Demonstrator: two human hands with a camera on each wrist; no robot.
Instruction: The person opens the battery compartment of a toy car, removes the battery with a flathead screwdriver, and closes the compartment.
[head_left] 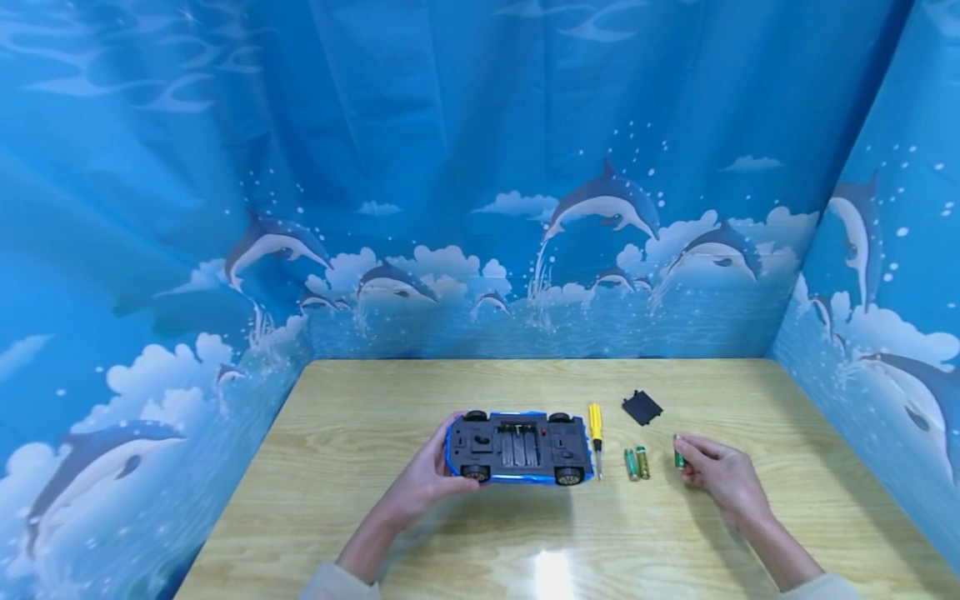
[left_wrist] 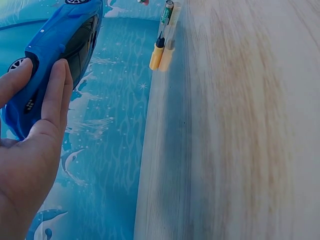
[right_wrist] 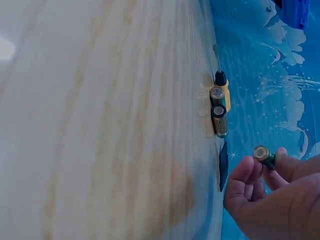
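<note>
A blue toy car (head_left: 519, 448) is held by my left hand (head_left: 422, 483), its black underside with an uncovered battery compartment facing the head camera. In the left wrist view, fingers and thumb grip one end of the car (left_wrist: 52, 47). My right hand (head_left: 723, 479) pinches a green battery (head_left: 679, 454) between thumb and fingers, above the table on the right. The right wrist view shows the end of this battery (right_wrist: 261, 153) at the fingertips. Two more batteries (head_left: 637, 463) lie side by side on the table between the car and my right hand.
Just right of the car lies a screwdriver (head_left: 596, 421) with a yellow handle. A small black cover (head_left: 642, 407) rests farther back on the wooden table (head_left: 360, 400). Blue dolphin-print curtains (head_left: 450, 167) stand along the table's back and sides.
</note>
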